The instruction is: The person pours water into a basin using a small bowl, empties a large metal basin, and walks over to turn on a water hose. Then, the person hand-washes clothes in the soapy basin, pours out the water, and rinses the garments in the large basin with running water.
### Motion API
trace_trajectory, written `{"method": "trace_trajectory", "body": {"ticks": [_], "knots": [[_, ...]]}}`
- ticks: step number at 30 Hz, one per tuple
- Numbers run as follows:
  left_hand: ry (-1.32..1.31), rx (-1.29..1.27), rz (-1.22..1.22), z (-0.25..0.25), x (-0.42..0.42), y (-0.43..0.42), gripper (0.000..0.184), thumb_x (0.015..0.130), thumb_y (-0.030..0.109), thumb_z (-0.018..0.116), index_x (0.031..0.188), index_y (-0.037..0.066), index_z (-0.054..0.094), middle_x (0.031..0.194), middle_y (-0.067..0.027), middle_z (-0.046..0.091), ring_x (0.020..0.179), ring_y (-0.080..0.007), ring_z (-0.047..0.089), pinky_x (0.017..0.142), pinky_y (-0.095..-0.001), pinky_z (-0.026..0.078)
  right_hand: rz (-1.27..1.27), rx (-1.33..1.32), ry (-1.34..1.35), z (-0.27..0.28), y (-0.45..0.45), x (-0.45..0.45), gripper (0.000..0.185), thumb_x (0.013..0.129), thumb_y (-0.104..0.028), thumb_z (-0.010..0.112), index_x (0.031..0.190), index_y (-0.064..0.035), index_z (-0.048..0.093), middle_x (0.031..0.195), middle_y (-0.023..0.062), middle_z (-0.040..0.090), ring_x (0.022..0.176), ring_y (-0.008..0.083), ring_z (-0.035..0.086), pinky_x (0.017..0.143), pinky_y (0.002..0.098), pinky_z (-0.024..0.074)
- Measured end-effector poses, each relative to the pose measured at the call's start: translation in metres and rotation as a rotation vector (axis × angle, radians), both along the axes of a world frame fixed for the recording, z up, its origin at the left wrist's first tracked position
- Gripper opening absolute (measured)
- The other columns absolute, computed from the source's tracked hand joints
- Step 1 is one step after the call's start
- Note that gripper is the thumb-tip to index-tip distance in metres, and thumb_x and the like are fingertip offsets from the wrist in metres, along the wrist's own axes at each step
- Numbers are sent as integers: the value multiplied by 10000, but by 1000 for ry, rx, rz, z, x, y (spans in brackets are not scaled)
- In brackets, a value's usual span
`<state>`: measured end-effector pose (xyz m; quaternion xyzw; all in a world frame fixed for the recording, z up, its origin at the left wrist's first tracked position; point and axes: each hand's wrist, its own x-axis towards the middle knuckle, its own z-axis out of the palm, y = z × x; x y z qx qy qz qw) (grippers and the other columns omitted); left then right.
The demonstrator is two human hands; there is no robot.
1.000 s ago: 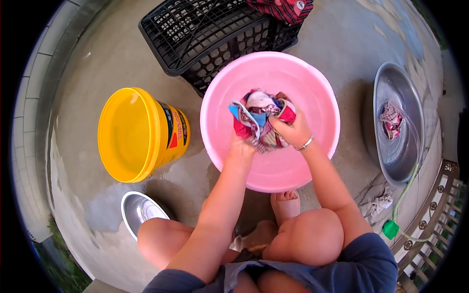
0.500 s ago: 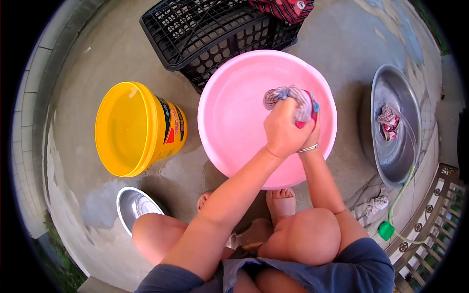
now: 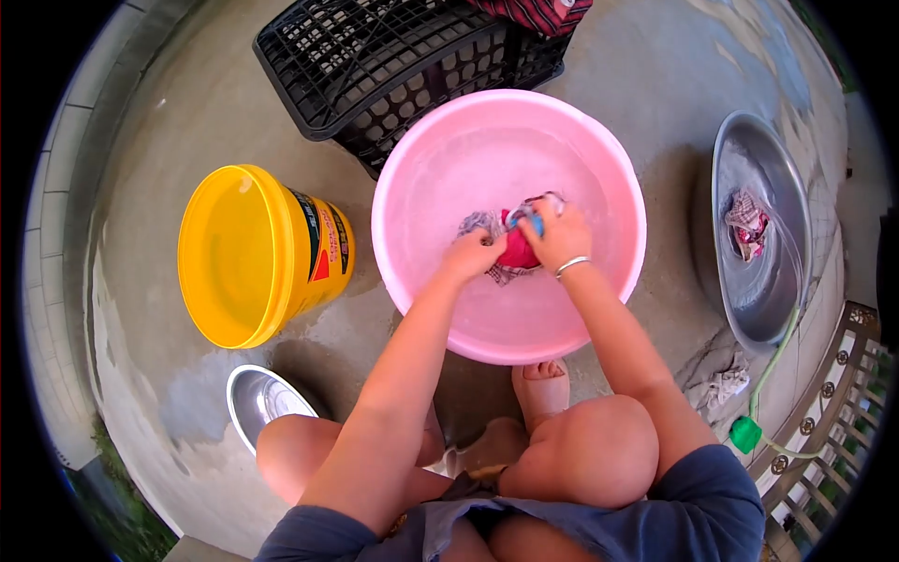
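Down in the pink basin (image 3: pixel 412 178), which holds some water, lies a wet patterned garment (image 3: pixel 517 251) in grey check with red and blue parts. My left hand (image 3: pixel 471 255) grips its left side, fingers closed round the cloth. On the right side my right hand (image 3: pixel 564 234), with a bangle at the wrist, is closed on the same garment near a blue patch. The exact kind of garment cannot be made out because it is bunched up.
A black plastic crate (image 3: pixel 375 80) with red striped cloth (image 3: pixel 538 13) stands behind the basin. To the left are a yellow bucket (image 3: pixel 314 244) and a metal bowl (image 3: pixel 267 398). At right, a grey tub (image 3: pixel 754 309) holds cloth (image 3: pixel 746 225) and a green hose (image 3: pixel 775 361).
Both hands have lowered the garment into the basin water and moved apart. The cloth was squeezed in a tight bundle above the basin; now it is spread looser between them.
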<state>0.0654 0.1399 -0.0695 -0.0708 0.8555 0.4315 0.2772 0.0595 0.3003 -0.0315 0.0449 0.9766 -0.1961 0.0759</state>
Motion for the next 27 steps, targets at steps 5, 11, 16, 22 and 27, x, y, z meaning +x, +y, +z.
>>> {"method": "trace_trajectory", "body": {"ticks": [5, 11, 16, 22, 27], "knots": [[99, -246, 323, 12, 2, -16, 334, 688, 358, 539, 811, 51, 586, 884, -147, 551, 832, -276, 520, 725, -330, 408, 304, 309, -272, -53, -3, -8, 274, 754, -314, 462, 1017, -240, 477, 1039, 99, 468, 975, 269, 459, 771, 425, 387], [-465, 686, 949, 5, 0, 4, 430, 762, 430, 508, 981, 61, 540, 968, -128, 555, 901, -243, 530, 792, -369, 418, 146, -431, -251, -7, -2, -23, 238, 776, -243, 450, 955, -96, 505, 891, 73, 524, 811, 183, 511, 708, 326, 419], [-520, 1392, 823, 59, 2, 9, 458, 792, 437, 470, 1028, 46, 507, 963, -107, 564, 857, -222, 557, 760, -373, 456, -267, -1675, -185, 32, -22, -12, 223, 778, -226, 483, 923, -58, 504, 756, 34, 522, 709, 114, 502, 657, 232, 412], [-85, 1467, 906, 125, -56, -35, 322, 806, 307, 468, 935, 20, 537, 859, -106, 592, 734, -225, 588, 647, -329, 505, 202, -1183, 35, 98, -39, -53, 276, 807, -201, 532, 1036, -73, 445, 934, 19, 466, 844, 89, 441, 744, 243, 385], [430, 1390, 923, 224, -133, -98, 396, 834, 417, 401, 993, 72, 516, 982, -66, 557, 921, -225, 518, 830, -408, 392, 51, -958, 278, 128, -40, -146, 612, 669, -353, 652, 1129, -74, 361, 1037, 127, 471, 889, 195, 486, 792, 306, 395]]}}
